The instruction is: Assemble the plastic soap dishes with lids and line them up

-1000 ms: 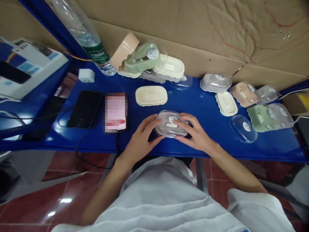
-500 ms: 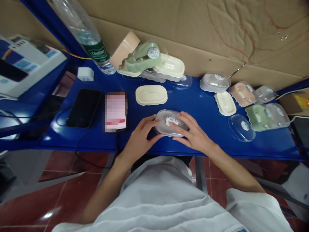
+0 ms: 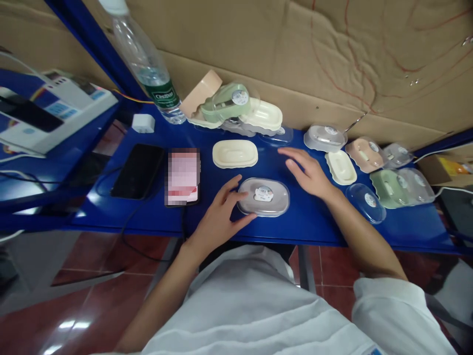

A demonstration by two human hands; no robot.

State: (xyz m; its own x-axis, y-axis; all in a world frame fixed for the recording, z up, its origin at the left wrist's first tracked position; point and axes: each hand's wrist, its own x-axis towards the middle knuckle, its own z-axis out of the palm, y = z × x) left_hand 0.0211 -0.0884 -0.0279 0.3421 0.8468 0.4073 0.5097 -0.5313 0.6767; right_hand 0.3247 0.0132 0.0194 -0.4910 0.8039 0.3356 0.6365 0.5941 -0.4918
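A grey oval box with a clear lid (image 3: 271,203) and a round label on top lies near the table's front edge. My left hand (image 3: 221,207) holds its left end, thumb at the near side and fingers at the lid's edge. My right hand (image 3: 308,172) is apart from the box, to its upper right, with nothing in it and its fingers spread. Behind the grey box rests a cream oval tray-like piece (image 3: 235,154).
At the back, green, peach and cream box parts (image 3: 221,103) lie piled beside a water bottle (image 3: 162,93). On the right are a lidded grey box (image 3: 325,138), a peach box (image 3: 364,155), a green box (image 3: 388,190) and a loose clear lid (image 3: 365,202). Two phones (image 3: 137,172) lie left.
My right hand has let go of the grey box and moved away to the upper right. My left hand stays at the box's left end. The whole view has shifted slightly.
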